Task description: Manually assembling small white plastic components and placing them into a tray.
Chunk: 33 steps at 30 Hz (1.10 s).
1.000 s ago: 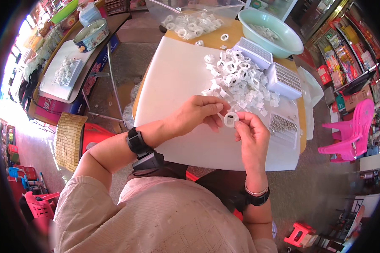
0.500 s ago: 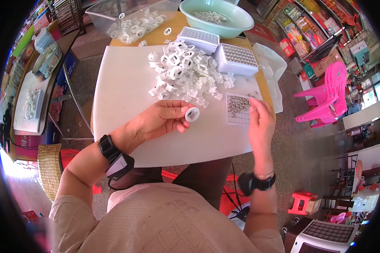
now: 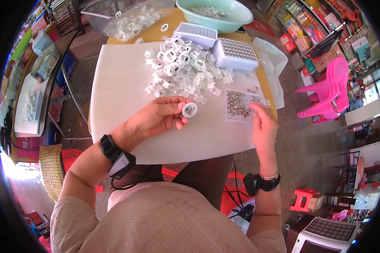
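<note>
Small white plastic ring (image 3: 189, 110) sits pinched in the left hand (image 3: 158, 117) grip above the white surface (image 3: 118, 97), below a heap of white plastic parts (image 3: 181, 67). Rightward, the right hand (image 3: 262, 126) fingertips reach, loosely curled and holding nothing visible, into a clear tray of small metal button cells (image 3: 240, 104).

A small white plastic ring (image 3: 190, 110) – round, open-centred – pinched upright in the left hand's fingertips (image 3: 182, 106), above the desk (image 3: 114, 92).
</note>
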{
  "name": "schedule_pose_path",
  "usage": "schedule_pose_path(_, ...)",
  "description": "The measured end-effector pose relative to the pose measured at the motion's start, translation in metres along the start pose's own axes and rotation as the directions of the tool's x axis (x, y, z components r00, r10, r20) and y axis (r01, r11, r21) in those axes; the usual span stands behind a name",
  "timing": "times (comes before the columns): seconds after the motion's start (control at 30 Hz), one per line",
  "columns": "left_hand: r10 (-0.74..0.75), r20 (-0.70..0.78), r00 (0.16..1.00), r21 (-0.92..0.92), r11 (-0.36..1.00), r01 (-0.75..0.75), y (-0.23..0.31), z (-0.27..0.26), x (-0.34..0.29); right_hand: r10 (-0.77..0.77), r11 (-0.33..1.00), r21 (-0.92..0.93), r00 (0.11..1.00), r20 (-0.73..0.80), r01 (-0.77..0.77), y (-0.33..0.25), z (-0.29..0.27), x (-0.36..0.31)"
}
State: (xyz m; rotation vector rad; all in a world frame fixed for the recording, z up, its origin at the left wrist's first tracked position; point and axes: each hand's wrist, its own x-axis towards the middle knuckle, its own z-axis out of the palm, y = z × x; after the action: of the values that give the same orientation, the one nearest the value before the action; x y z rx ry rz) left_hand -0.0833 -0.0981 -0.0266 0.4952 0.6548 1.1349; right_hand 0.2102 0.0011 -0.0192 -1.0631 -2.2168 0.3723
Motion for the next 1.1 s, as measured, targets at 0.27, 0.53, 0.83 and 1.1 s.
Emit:
schedule_pose_path(0.27, 0.013, 0.005, 1.000, 0.021, 1.000, -0.013, -0.001, -0.001, 0.000, 0.219, 0.972, -0.078, 0.976, -0.017, -0.220, 0.004, 0.007, 0.008)
schedule_pose_path(0.53, 0.014, 0.024, 1.000, 0.035, 0.999, -0.014, -0.001, 0.001, -0.001, 0.285, 0.955, 0.095, 0.958, -0.039, -0.281, 0.005, 0.007, 0.008)
schedule_pose_path(0.83, 0.014, 0.026, 1.000, 0.052, 0.999, -0.015, -0.001, 0.001, -0.002, 0.243, 0.970, 0.002, 0.970, 0.030, -0.243, 0.001, 0.004, 0.005)
schedule_pose_path(1.1, 0.024, 0.030, 0.999, 0.062, 0.998, -0.026, -0.002, 0.000, -0.001, 0.162, 0.987, -0.013, 0.985, 0.053, -0.162, -0.008, 0.007, 0.002)
